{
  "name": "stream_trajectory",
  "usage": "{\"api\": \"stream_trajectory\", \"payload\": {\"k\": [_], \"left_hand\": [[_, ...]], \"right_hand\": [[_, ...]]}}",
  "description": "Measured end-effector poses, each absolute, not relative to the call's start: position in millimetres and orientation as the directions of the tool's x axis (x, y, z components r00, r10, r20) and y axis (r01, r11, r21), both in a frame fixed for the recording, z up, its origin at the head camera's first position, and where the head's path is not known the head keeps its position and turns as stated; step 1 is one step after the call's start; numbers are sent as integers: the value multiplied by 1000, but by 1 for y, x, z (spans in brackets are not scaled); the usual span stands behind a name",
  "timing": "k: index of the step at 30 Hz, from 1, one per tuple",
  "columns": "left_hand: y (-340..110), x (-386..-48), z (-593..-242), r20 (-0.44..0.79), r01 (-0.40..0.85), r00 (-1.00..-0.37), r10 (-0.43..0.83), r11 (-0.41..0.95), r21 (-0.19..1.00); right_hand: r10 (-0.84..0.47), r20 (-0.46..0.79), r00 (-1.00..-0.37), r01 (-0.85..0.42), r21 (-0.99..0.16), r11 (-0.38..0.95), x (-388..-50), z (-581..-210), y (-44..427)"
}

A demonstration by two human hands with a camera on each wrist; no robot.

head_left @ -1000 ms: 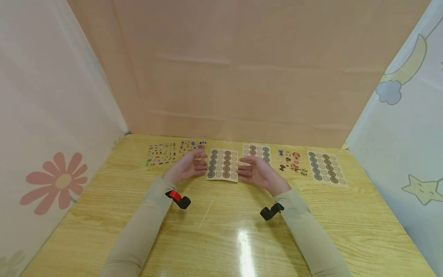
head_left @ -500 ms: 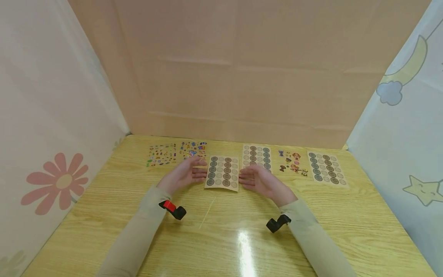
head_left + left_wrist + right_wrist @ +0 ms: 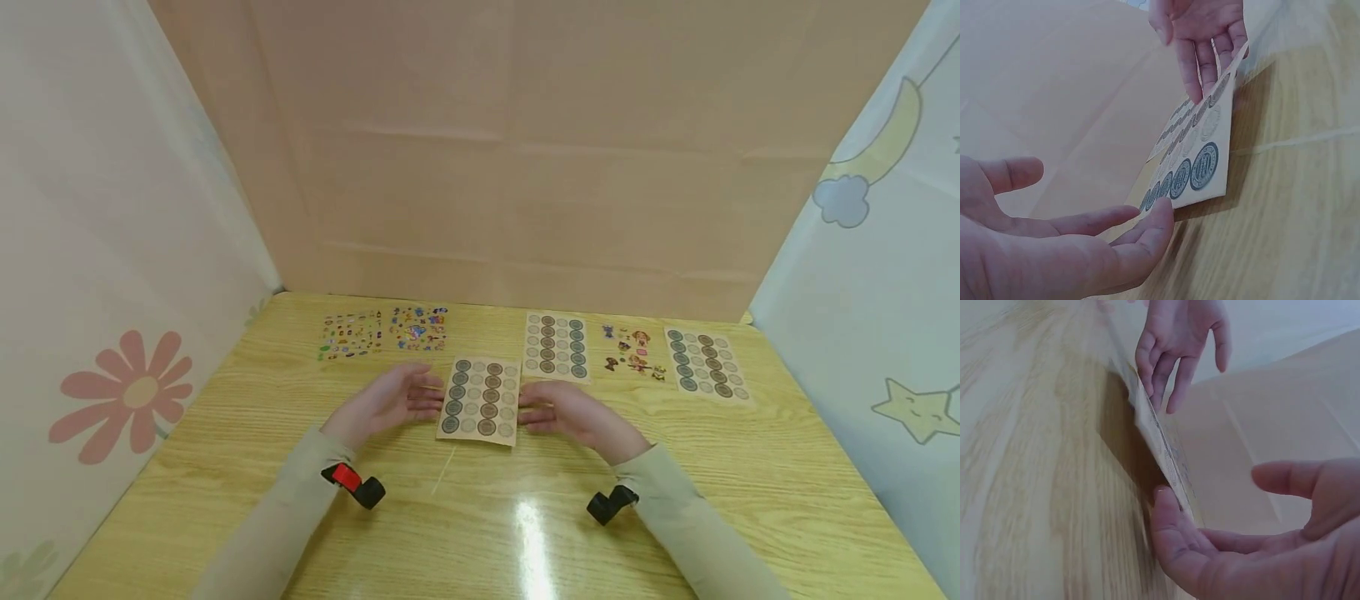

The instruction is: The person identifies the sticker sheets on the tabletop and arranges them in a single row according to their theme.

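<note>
A sheet of round coin-like stickers [image 3: 480, 402] is raised a little off the wooden table, tilted, with its shadow beneath. My left hand [image 3: 386, 404] touches its left edge with the fingers, thumb well apart from the paper. At the opposite edge my right hand [image 3: 577, 415] does likewise, its thumb also free. The left wrist view shows the printed circles of the sheet [image 3: 1191, 156] between both hands. Seen almost edge-on in the right wrist view, the sheet [image 3: 1159, 440] meets the right fingertips [image 3: 1165, 500]. Exactly how the fingers bear on the edges is partly hidden.
Behind lie a second coin-sticker sheet [image 3: 555, 346], colourful character stickers [image 3: 636, 354] and another coin-sticker sheet [image 3: 707, 364] at right. Two clear sheets of small stickers, one left [image 3: 350, 333] and one beside it [image 3: 418, 329], lie at back left. Cloth walls [image 3: 480, 167] enclose the table [image 3: 480, 533].
Both hands have come toward the person, bringing the sticker sheet with them between their fingers. The clear stickers at back left are now uncovered. The other sheets stay put.
</note>
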State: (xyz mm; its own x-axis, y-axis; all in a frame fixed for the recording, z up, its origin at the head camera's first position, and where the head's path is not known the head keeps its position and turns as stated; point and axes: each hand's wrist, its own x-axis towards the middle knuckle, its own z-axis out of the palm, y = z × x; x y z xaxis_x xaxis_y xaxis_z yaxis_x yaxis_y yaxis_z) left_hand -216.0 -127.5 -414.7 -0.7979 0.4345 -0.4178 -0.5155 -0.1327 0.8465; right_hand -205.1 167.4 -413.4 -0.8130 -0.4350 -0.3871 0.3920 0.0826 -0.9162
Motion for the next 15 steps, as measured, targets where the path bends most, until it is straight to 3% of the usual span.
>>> {"api": "stream_trajectory", "payload": {"k": [8, 15], "left_hand": [[-131, -197, -415, -379, -520, -768, 517, -156, 840], [-136, -183, -413, -343, -487, -799, 494, -196, 852]], "right_hand": [[-383, -317, -868, 281, -948, 148, -204, -421, 163], [-308, -283, -908, 241, -956, 169, -197, -416, 157]]}}
